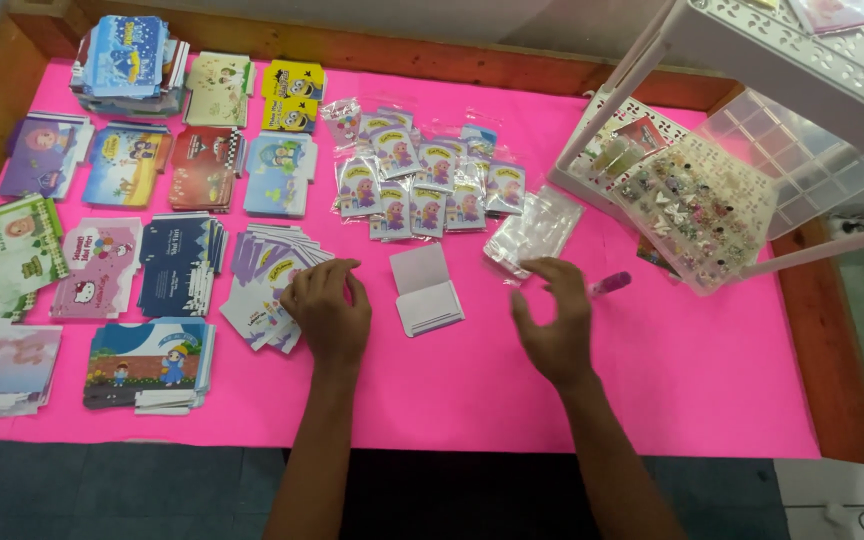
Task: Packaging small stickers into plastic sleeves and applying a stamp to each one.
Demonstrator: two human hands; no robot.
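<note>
I see a bench (652, 400) covered in bright pink, framed in brown wood. Flat printed card packages lie in stacks across the left half of the frame: a blue stack (132, 62) at upper left, a yellow cartoon-faced one (293, 93) beside it, a red stack (202, 165) below, a dark navy stack (181, 262) at centre left, and a green-and-white stack (10, 255) at the far left edge. At upper centre sits a cluster of small clear bags with purple cartoon cards (422, 180) inside.

The left hand (327, 312) lies palm down on a fanned pile of purple-and-white cards (262, 280) at centre left; its grip is flat, the fingers pressing on the pile and closed round nothing. The right hand (555, 325) hovers just right of centre, fingers spread and curved, the grip wide and empty, fingertips just below a pile of empty clear plastic sleeves (535, 228). Between the hands rests a small white folded card (426, 290), blank side up. A pink pen-like item (609, 285) lies just right of the right hand.

At upper right a clear compartment box (697, 205) holds small trinkets too small to identify. A white perforated rack (812, 45) is cut off by the frame's top edge.
</note>
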